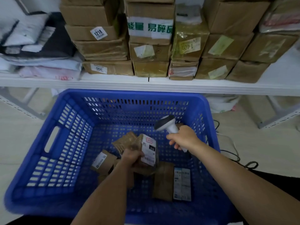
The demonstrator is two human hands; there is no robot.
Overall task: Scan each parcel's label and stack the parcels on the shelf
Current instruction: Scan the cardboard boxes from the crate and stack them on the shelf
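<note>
Inside the blue crate [48, 159], my left hand [132, 157] grips a small cardboard parcel [146, 150] tilted upright, its white label facing right. My right hand [183, 138] holds a white handheld scanner [167, 123] by its handle, with the scanner head just up and to the right of the label. Other small labelled parcels lie on the crate floor: one [103, 160] to the left of my left hand, and a brown one with a long label [181, 184] in the near right part.
A white shelf [146, 86] runs across behind the crate. Cardboard boxes [149, 51] are stacked on it in several columns, with soft mailer bags [37, 46] piled at the left. A black cable [235, 153] trails on the floor to the right of the crate.
</note>
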